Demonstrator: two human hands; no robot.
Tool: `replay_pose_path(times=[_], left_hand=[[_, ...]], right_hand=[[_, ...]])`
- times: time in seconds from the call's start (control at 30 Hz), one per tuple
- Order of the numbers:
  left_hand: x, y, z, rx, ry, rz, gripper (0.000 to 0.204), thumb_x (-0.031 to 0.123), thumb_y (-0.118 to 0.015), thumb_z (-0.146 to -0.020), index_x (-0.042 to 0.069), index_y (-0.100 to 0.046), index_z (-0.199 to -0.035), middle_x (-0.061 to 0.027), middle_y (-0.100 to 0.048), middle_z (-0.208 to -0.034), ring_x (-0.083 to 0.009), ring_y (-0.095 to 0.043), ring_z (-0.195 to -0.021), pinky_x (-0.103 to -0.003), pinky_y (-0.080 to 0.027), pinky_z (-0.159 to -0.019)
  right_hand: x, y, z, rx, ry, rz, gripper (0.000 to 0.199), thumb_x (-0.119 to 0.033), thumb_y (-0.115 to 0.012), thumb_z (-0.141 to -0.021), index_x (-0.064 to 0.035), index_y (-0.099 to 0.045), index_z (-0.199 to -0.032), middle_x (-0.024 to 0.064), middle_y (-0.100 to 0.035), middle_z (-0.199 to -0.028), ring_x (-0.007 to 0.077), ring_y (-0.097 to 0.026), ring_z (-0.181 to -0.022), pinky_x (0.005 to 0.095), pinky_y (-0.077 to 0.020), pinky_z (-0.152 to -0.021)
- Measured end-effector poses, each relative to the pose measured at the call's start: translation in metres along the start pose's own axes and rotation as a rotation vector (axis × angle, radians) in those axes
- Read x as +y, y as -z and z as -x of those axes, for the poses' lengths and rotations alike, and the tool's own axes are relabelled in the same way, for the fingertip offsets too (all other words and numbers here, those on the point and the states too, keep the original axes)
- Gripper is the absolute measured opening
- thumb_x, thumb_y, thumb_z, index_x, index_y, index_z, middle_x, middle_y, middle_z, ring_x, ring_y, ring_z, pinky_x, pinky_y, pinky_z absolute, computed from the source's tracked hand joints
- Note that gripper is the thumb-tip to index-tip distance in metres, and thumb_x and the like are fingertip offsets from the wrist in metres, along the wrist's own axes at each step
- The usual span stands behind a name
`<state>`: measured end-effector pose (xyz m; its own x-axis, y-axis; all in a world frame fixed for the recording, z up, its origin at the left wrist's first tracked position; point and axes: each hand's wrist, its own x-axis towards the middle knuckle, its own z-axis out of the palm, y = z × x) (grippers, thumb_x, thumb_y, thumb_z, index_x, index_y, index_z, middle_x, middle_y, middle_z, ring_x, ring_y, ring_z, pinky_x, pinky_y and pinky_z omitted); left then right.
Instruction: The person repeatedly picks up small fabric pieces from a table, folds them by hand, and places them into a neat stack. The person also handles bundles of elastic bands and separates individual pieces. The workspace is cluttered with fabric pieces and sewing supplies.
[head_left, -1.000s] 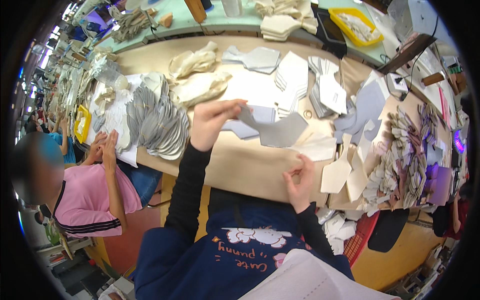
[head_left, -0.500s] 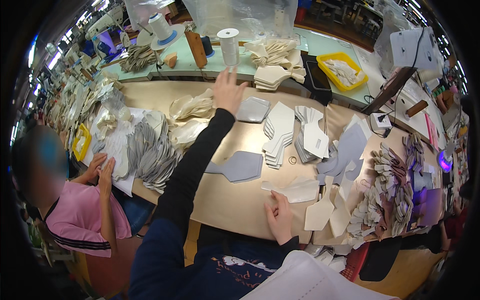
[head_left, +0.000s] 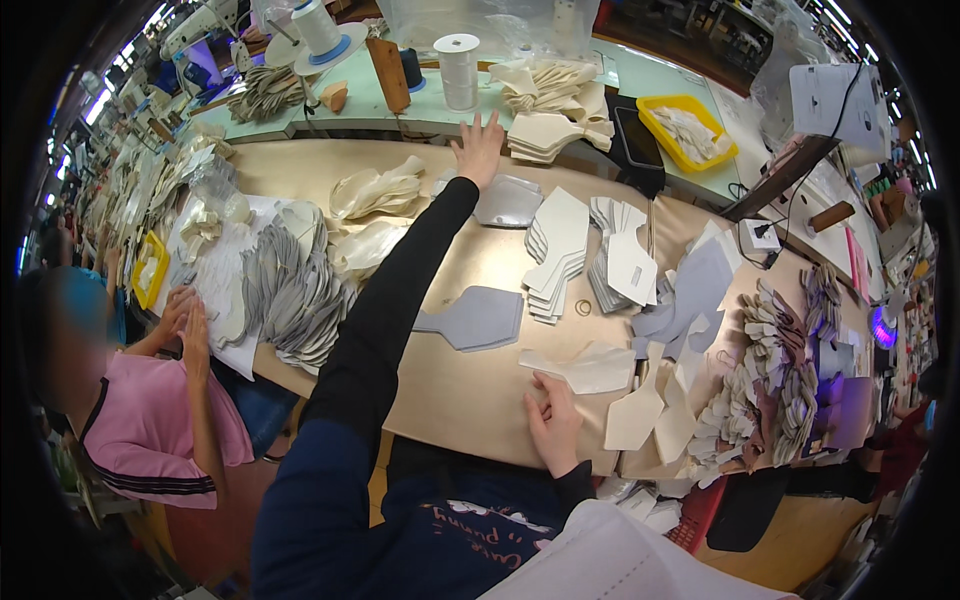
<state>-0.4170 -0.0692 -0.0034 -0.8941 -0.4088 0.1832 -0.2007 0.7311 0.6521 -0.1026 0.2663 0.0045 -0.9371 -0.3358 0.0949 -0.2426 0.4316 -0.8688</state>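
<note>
Near the cream stack, a spread left hand

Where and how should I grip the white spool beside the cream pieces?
Probably around the middle of the white spool, below its wider top rim, from the near side, where the left hand is. It stands upright, so a hand could wrap its round body; the dark spool stands on its left, cream pieces on its right.

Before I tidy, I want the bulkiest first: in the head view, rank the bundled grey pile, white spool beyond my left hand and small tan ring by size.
Bundled grey pile
White spool
Small tan ring
</note>
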Motion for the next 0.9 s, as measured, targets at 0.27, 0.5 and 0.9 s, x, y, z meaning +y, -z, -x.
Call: replay_pose_path(times=[0.27, 0.5, 0.9], left_hand=[[-0.005, -0.031, 0.079, 0.036, -0.308, -0.489, 0.061, 0.059, -0.035, -0.103, 0.038, -0.027, -0.159, -0.0089, -0.014, -0.169, -0.0275, -0.011, -0.157, -0.067, -0.004, -0.12], [0.021, 0.003, 0.106, 0.097, -0.262, -0.44, 0.069, 0.059, -0.044, -0.1, 0.031, -0.025, -0.16, -0.0097, -0.018, -0.168, -0.0314, -0.009, -0.156, -0.072, -0.006, -0.117], [-0.079, 0.158, 0.228, 0.178, -0.03, -0.013, 0.021, 0.011, -0.072, -0.086, 0.005, -0.075, -0.107, -0.012, -0.073, -0.113, -0.0278, -0.069, -0.105, -0.033, -0.052, -0.092]], right_hand=[[-0.001, 0.0, -0.001, -0.017, -0.018, 0.034, 0.031, -0.009, -0.071, -0.09, -0.0063, -0.066, -0.12, 0.0075, -0.066, -0.106, 0.0145, -0.056, -0.06, 0.0284, -0.0498, -0.058], [0.002, 0.001, 0.002, -0.047, 0.005, 0.011, 0.026, -0.006, -0.069, -0.091, -0.0045, -0.067, -0.117, 0.0076, -0.064, -0.107, 0.0138, -0.056, -0.061, 0.0272, -0.0503, -0.058], [0.005, -0.002, 0.003, -0.058, 0.072, 0.076, 0.018, -0.007, -0.07, -0.09, -0.0068, -0.07, -0.108, 0.0054, -0.064, -0.108, 0.017, -0.066, -0.07, 0.0286, -0.0552, -0.062]])
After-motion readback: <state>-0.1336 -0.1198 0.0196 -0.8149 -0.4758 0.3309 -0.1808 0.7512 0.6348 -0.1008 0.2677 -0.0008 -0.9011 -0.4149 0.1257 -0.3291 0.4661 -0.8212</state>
